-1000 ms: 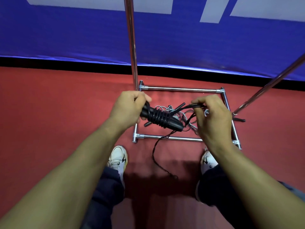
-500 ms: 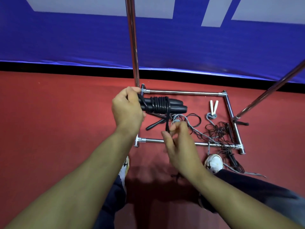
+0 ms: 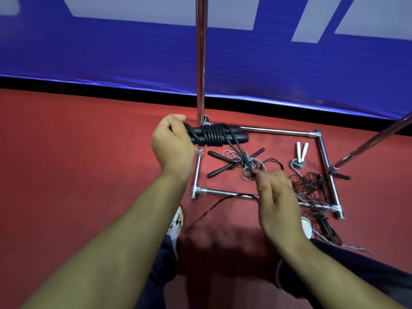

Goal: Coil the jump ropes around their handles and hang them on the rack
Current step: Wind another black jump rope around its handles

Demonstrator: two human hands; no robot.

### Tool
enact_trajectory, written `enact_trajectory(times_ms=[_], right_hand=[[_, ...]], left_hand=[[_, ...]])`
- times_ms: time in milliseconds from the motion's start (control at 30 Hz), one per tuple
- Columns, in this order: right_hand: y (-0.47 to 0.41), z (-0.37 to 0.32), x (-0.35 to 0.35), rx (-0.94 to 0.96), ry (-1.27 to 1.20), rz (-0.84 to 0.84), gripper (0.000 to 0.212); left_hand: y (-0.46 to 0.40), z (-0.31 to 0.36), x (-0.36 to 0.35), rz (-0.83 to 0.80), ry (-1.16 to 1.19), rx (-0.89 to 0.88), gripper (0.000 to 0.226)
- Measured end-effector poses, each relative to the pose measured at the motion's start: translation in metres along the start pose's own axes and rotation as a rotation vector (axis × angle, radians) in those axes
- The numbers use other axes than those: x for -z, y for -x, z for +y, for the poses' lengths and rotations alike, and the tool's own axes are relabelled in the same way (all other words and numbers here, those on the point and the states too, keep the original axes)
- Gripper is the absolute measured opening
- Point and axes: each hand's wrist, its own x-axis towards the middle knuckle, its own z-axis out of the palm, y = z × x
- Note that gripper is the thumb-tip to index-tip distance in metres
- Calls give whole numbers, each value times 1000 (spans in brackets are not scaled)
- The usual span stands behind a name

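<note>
Left hand wrapped around one end of paired black handles, held level above the rack base, right beside the upright pole. Black rope coiled in tight turns around the handles' middle; loose end running down and right to the right hand, pinched at the fingertips, then trailing left over the front bar toward a white shoe. Inside the base on the red floor: crossed black handles with grey cord, white handles, tangled black ropes at the right corner. Blue banner behind.
</note>
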Motion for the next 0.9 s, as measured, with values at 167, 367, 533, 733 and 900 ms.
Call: enact_trajectory(times_ms=[167,367,533,733,900], right_hand=[[-5,25,-8,-25,246,-291,26],[-23,15,1,-32,321,-302,12],[-39,18,25,-37,302,-103,33],[-52,16,55,132,155,146,14],[-8,5,13,196,342,-291,15]], left_hand=[[22,8,-7,-205,89,12,36],[23,2,-7,-398,127,75,37],[25,2,0,-678,-36,64,34],[29,-3,-2,-629,-339,-126,32],[21,-10,-7,-269,-296,-252,30]])
